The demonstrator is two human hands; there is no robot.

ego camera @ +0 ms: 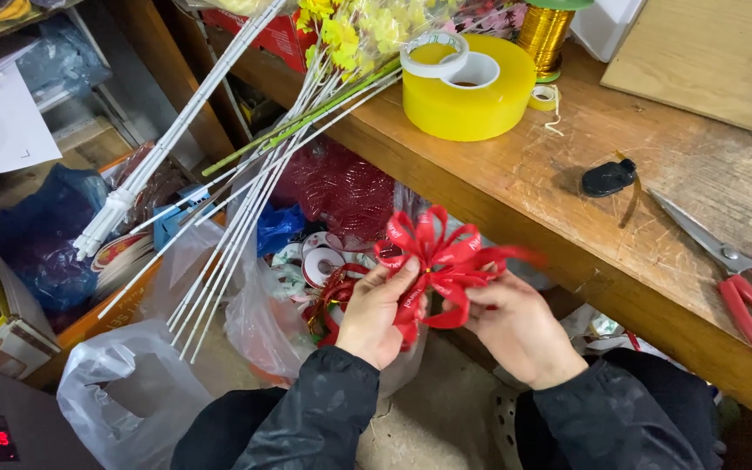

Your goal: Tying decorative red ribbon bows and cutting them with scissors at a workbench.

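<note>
A red ribbon bow (439, 258) with several loops is held between both hands, below the front edge of the wooden table (567, 183). My left hand (378, 312) grips its left side, thumb up against the loops. My right hand (515, 324) holds the right side, and a ribbon tail sticks out rightward past it. Both sleeves are black.
On the table lie a big yellow tape roll (472, 97) with a smaller roll on top, red-handled scissors (737, 274), a small black object (607, 177) and a gold ribbon spool (543, 35). White stems with yellow flowers (254, 174) lean from the table. Plastic bags (124, 383) crowd the floor.
</note>
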